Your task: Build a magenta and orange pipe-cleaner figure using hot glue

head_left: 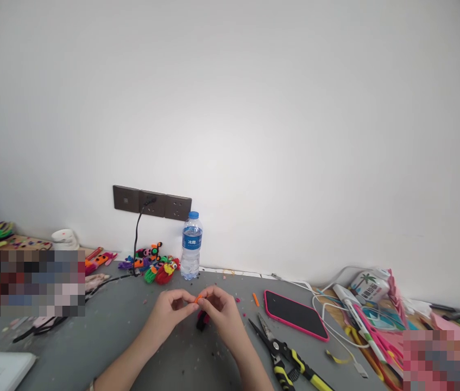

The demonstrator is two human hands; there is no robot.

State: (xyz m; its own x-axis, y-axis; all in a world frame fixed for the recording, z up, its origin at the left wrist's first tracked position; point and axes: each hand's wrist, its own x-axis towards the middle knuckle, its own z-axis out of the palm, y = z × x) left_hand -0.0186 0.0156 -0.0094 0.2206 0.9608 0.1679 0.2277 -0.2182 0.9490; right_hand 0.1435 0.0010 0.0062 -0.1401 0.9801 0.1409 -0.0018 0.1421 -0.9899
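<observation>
My left hand (176, 305) and my right hand (218, 305) meet in front of me, just above the grey mat. Both are closed in a pinch on one small orange piece (199, 298), mostly covered by the fingertips; it looks like a bit of fuzzy craft stem, though its exact kind is hard to see. Beneath them lies a small black and magenta fuzzy piece (202, 321), partly hidden by my right hand. To the right, a short orange stick (255, 299) rests on the mat, and black-and-yellow pliers (281, 347) lie with jaws apart.
A water bottle (191, 247) stands by the wall, beside colourful fuzzy figures (164, 270). Right of my hands are a pink-cased phone (296, 315), white cables (335, 326) and pink scissors (376, 331). A white box (4, 372) sits front left; a black cord (136, 239) runs from the socket.
</observation>
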